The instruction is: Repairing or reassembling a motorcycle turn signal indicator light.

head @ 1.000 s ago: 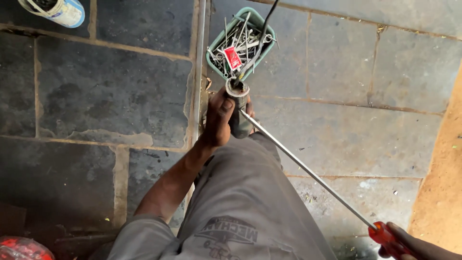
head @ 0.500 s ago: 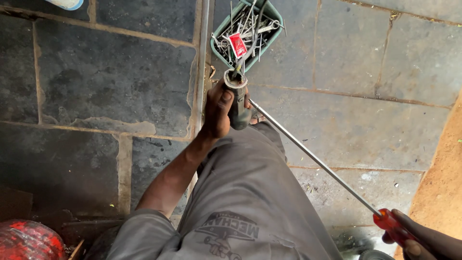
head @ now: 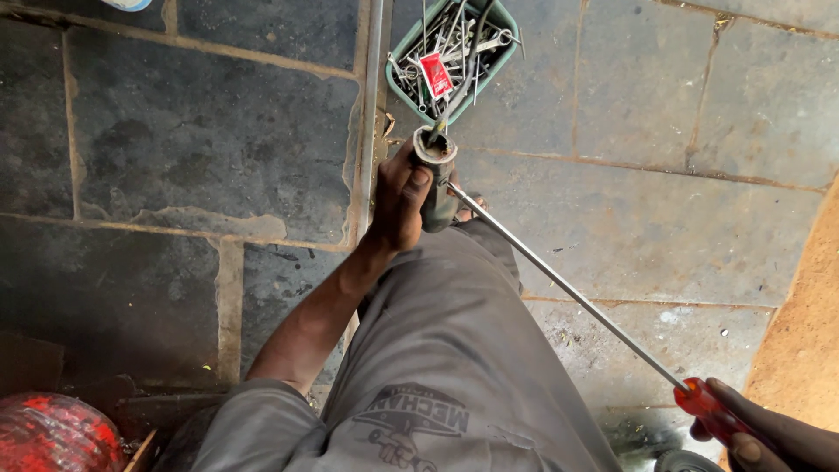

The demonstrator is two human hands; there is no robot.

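The left hand [head: 404, 197] is clenched around a short, dark metal tube [head: 435, 179], holding it upright just past the knee, thumb pressed against its side. The tube's open, rusty rim faces up toward the camera, and a thin cable or wire runs out of it toward the far side. The right hand [head: 769, 435], low at the near right corner, grips the red handle of a long screwdriver [head: 568, 288]; only part of the hand shows, fingers wrapped around the handle. The screwdriver's slim steel shaft runs diagonally from that handle up and left, across the grey-trousered leg [head: 446, 350], and its tip meets the side of the tube just below the rim, beside the left thumb.

Just beyond the tube, on the far side, sits a green plastic tray [head: 402, 87] full of loose spanners and other metal tools, with a small red packet lying among them. Everything rests on a floor of dark stone slabs [head: 201, 149] with pale joints; a metal strip runs far to near between the slabs, left of the tray. At the near left corner is a rounded red object [head: 52, 433], scuffed with black. A sandy brown strip [head: 804, 332] edges the floor on the right
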